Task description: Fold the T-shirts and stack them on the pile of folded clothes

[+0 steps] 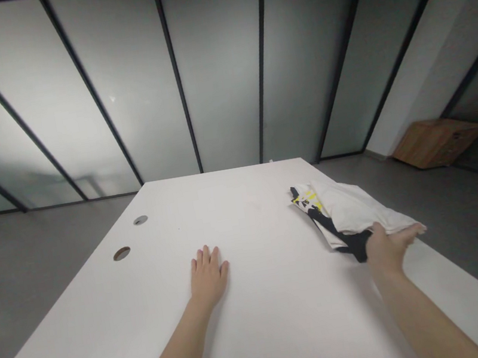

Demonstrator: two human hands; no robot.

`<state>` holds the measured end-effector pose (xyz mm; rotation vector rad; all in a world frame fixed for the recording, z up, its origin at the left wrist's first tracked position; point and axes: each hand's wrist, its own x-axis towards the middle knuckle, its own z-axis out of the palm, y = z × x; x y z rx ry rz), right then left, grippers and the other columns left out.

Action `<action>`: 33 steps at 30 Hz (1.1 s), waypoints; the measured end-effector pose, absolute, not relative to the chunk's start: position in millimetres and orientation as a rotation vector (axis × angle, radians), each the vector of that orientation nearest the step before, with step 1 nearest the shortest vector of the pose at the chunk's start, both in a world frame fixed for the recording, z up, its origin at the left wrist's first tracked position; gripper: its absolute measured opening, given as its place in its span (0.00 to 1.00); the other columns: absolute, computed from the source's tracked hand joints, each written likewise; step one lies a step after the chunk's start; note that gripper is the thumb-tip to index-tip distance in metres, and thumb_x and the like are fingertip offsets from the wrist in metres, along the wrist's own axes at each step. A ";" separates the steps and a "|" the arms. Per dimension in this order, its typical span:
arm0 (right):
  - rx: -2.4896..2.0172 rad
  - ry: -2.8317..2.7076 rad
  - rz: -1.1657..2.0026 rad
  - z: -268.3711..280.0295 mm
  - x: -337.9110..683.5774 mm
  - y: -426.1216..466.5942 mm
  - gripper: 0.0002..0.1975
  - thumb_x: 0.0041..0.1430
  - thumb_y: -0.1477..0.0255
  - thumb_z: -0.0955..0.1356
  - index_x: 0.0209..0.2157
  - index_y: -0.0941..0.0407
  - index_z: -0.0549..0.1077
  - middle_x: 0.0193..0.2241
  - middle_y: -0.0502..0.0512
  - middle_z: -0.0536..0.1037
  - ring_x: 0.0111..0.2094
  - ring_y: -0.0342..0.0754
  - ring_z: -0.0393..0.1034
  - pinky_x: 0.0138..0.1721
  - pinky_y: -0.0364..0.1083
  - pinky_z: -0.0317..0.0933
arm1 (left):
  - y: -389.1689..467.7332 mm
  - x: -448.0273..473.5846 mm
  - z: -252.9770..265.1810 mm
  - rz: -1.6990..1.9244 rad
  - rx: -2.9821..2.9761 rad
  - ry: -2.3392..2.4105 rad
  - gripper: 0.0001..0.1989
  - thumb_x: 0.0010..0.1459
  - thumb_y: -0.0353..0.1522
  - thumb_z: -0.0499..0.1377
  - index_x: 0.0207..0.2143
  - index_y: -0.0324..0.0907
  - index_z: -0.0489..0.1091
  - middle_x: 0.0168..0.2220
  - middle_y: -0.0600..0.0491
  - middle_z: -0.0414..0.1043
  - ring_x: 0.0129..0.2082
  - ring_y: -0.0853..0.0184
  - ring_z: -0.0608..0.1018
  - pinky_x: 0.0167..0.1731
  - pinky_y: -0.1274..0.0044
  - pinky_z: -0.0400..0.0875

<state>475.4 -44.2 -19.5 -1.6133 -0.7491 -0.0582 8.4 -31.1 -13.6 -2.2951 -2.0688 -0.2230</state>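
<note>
Cloth (353,212), white with black and yellow print, lay bunched on the table (261,320) just ahead of my right hand (386,249), near the right edge. That hand had closed on its near end, thumb over a dark fold and fingers under the white layer, so the bulk trailed away from my grip toward the far side. I judged it light and limp: it would sag and unfold if lifted by one corner, and a hold on a hem or a doubled edge would serve better than a pinch in the loose middle. My left hand (208,276) rested flat and open on the bare top, well apart from the cloth, holding nothing. Beyond it to the left were two round holes (121,253). The print showed shapes only; I could read no brand or writing.
</note>
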 end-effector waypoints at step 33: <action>-1.826 -2.443 0.383 -7.4 256.5 -24.4 0.34 0.75 0.54 0.57 0.76 0.52 0.54 0.77 0.63 0.44 0.77 0.67 0.35 0.73 0.64 0.32 | -25.8 15.7 -14.8 -0.172 -2.503 -1.934 0.37 0.72 0.52 0.47 0.76 0.44 0.54 0.76 0.41 0.50 0.76 0.45 0.53 0.71 0.49 0.49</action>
